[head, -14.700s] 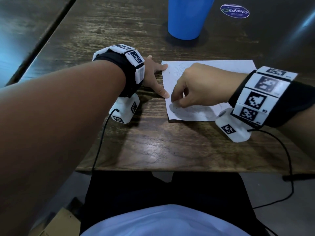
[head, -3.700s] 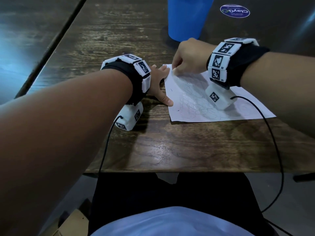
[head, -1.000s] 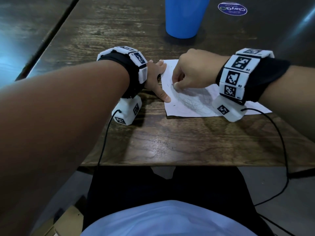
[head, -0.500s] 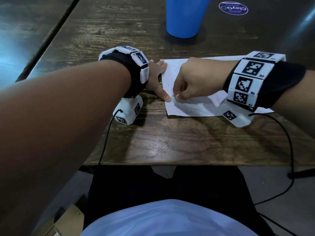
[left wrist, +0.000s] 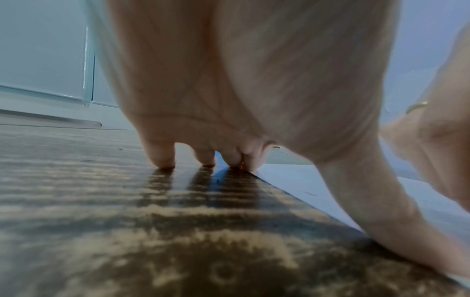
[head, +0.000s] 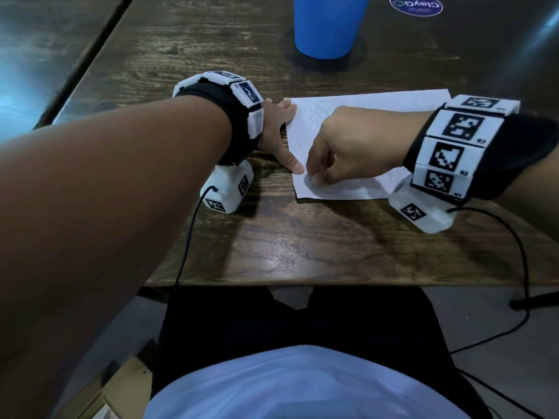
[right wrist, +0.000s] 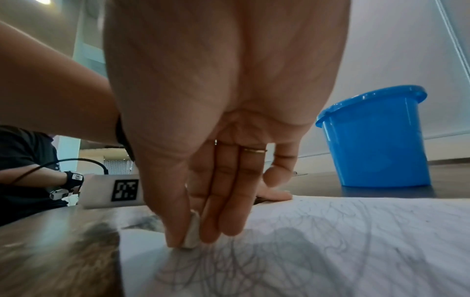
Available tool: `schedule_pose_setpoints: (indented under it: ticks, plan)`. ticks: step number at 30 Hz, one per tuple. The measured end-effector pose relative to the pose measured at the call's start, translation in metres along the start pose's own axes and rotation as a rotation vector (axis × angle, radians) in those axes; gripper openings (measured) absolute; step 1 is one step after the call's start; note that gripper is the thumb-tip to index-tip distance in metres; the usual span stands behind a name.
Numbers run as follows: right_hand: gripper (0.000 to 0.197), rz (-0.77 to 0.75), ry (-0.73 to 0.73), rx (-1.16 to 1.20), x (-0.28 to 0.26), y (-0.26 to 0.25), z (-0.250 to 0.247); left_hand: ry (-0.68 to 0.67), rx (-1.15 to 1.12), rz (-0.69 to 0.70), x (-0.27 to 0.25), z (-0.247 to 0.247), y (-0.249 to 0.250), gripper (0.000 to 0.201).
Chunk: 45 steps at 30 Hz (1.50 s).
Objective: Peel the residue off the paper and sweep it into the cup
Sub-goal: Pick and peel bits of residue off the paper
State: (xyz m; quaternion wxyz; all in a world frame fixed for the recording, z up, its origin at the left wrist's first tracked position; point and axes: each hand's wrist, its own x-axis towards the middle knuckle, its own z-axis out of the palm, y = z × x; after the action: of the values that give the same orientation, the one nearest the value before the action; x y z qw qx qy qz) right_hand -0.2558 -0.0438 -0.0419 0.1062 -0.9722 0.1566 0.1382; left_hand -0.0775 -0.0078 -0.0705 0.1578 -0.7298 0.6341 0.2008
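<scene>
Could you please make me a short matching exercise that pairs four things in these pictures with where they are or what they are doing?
Things:
1. cup
2. left hand
3. right hand
4. sticker

States:
a. pinches a small white eraser against the paper
b. round, lies flat at the table's far right
c. blue, stands upright beyond the paper
d. presses down at the paper's left edge

Pairs: 1-c, 2-d, 3-a, 4-b

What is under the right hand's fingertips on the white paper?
A small white eraser-like piece, pinched by the right hand, touches the scribbled white paper sheet near its left edge. The pencil scribbles run beneath it; the contact patch is covered.
</scene>
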Motion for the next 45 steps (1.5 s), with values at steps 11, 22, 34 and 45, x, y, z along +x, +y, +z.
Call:
schedule_pose_setpoints:
  ticks: [11,22,34,45]
  plan:
    - [0.014,0.070,0.080,-0.110,0.003,0.003,-0.003,-0.038,0.022,-0.034,0.003,-0.004,0.002,0.140]
    - [0.015,0.110,0.079,-0.088,0.004,0.007,-0.009,-0.022,-0.015,-0.048,0.002,-0.003,0.006,0.135]
    - [0.016,0.083,0.092,-0.133,0.003,-0.002,-0.007,-0.023,-0.015,-0.039,0.002,-0.003,0.004,0.136]
    - [0.017,0.053,0.070,-0.078,0.004,-0.004,-0.009,-0.029,0.003,-0.031,0.003,-0.003,0.002,0.137]
